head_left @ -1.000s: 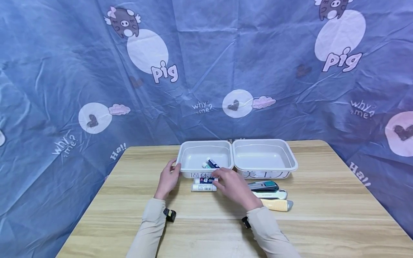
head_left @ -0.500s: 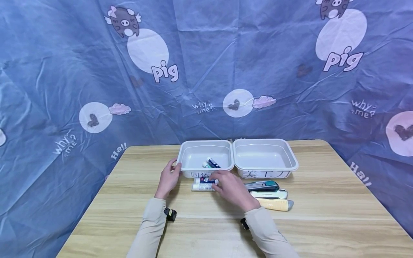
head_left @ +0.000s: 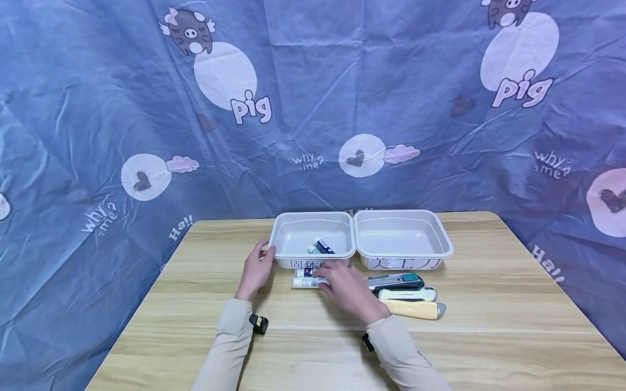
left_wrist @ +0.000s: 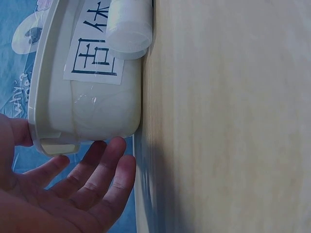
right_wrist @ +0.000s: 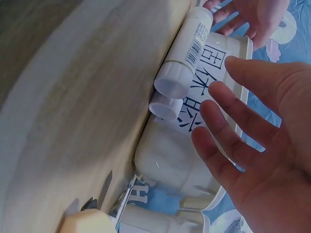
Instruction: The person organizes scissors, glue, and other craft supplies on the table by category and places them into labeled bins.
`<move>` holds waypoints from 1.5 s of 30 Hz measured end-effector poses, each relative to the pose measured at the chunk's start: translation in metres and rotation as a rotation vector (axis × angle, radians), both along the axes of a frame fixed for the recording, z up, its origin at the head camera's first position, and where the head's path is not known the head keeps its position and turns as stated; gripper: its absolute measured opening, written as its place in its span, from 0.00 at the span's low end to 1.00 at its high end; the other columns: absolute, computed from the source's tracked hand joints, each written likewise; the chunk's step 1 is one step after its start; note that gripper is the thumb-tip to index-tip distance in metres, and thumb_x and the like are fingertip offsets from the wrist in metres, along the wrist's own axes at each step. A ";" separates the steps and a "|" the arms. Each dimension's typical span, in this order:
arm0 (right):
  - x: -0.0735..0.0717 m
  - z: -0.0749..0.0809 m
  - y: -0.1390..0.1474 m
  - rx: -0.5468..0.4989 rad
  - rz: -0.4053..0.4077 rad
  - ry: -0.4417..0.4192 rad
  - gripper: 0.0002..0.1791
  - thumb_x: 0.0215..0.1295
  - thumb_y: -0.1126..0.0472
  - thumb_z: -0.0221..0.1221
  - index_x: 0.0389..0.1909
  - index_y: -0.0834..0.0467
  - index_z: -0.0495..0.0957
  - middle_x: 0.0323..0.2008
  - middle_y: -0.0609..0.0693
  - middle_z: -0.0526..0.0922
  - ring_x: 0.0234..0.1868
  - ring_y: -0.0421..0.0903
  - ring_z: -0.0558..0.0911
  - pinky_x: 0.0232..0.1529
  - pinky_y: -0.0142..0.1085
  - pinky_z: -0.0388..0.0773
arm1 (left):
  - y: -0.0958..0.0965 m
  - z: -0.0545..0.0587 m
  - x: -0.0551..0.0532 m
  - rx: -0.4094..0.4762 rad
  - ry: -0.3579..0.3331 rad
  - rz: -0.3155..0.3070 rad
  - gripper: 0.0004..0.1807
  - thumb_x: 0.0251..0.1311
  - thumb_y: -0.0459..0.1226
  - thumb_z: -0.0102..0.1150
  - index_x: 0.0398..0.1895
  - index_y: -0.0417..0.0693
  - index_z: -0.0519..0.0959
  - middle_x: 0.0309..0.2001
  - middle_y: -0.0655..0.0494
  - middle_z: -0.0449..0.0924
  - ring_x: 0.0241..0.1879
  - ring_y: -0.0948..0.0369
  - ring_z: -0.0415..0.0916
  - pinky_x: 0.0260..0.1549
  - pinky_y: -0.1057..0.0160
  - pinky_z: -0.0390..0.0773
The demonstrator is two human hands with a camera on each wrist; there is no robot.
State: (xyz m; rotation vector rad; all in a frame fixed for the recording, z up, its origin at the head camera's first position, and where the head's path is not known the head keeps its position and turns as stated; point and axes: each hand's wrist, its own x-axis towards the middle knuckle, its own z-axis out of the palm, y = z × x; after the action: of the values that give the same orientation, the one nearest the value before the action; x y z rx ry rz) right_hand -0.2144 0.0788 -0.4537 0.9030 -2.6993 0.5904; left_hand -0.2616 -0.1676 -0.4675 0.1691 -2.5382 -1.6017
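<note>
My left hand holds the left end of the left white plastic box, thumb at the rim and fingertips at the side wall in the left wrist view. A white glue stick lies on the table before this box. Behind it a dark-blue-labelled glue stick lies against the box front. My right hand hovers over their right ends, fingers spread with nothing between them in the right wrist view. Inside the box are a dark blue glue stick and a green-and-white one, partly hidden.
A second white box, labelled in Chinese like the first, stands close on the right. In front of it lie a green-and-grey utility knife, a white one and a yellow one. A printed blue cloth hangs behind the table.
My right hand has moved slightly left over the glue sticks, uncovering more of the utility knives. My left hand stays at the box, and the glue sticks lie where they were.
</note>
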 end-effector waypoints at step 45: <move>0.003 -0.007 0.001 -0.012 0.058 -0.099 0.16 0.57 0.71 0.70 0.46 0.55 0.87 0.43 0.48 0.84 0.45 0.46 0.84 0.50 0.41 0.82 | 0.002 0.003 0.001 0.010 0.001 0.004 0.26 0.77 0.46 0.49 0.73 0.47 0.69 0.51 0.38 0.83 0.45 0.47 0.86 0.40 0.63 0.76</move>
State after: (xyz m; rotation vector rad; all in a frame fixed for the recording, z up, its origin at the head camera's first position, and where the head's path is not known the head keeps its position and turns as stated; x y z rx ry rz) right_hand -0.2116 0.0793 -0.4605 0.9767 -2.7616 0.6804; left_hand -0.2604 -0.1656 -0.4642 0.1752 -2.5278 -1.6134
